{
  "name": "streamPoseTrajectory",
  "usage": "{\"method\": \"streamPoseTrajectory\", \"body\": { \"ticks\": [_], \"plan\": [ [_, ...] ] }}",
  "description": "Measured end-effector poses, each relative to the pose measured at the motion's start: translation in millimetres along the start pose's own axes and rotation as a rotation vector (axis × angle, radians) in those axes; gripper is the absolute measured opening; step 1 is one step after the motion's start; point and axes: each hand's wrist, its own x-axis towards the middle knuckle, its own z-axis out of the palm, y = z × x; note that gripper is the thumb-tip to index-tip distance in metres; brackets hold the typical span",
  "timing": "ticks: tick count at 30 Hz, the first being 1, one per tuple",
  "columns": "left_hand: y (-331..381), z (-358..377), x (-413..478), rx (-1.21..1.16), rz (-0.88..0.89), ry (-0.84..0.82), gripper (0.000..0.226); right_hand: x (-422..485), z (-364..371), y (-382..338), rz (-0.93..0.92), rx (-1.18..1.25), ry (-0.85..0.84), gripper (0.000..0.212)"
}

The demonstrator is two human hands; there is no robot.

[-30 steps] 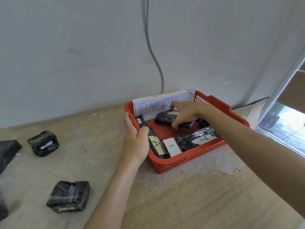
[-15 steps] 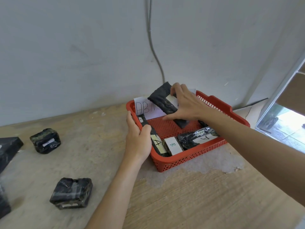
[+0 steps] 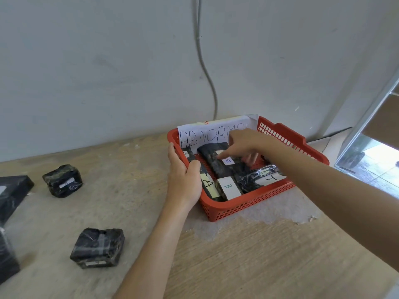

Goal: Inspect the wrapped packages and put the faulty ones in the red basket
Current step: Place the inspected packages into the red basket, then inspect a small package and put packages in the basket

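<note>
Left hand [image 3: 184,180] grips basket [image 3: 292,137]; right hand [image 3: 245,143] atop package [image 3: 216,166].

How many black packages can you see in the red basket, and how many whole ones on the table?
Packages showing in the red basket: 4
Whole packages on the table: 2
Total: 6
Dark things cut off at the left edge: not counted

Left hand [image 3: 183,180], right hand [image 3: 244,143], forearms bare.
</note>
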Motion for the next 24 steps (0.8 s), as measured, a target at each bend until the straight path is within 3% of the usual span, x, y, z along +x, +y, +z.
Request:
{"method": "streamPoseTrajectory", "body": {
  "ticks": [11,15,18,21,24],
  "plan": [
    [2,-3,-2,0.038,0.008,-0.023,0.078,2,12,-11,-0.070,0.040,-0.015,0.067],
    [14,-17,-4,0.116,-0.021,-0.091,0.077,-30,11,-45,-0.213,-0.208,0.234,0.050],
    [34,-52,0,0.342,-0.018,-0.273,0.079,-60,2,-89,-0.401,0.036,0.363,0.033],
    [57,-114,-14,0.590,-0.014,-0.395,0.043,-87,6,-130,-0.525,0.220,0.415,0.026],
    [58,-180,-34,0.722,-0.035,-0.309,0.067,-106,28,-161,-0.578,0.318,0.366,0.024]
  ]
}}
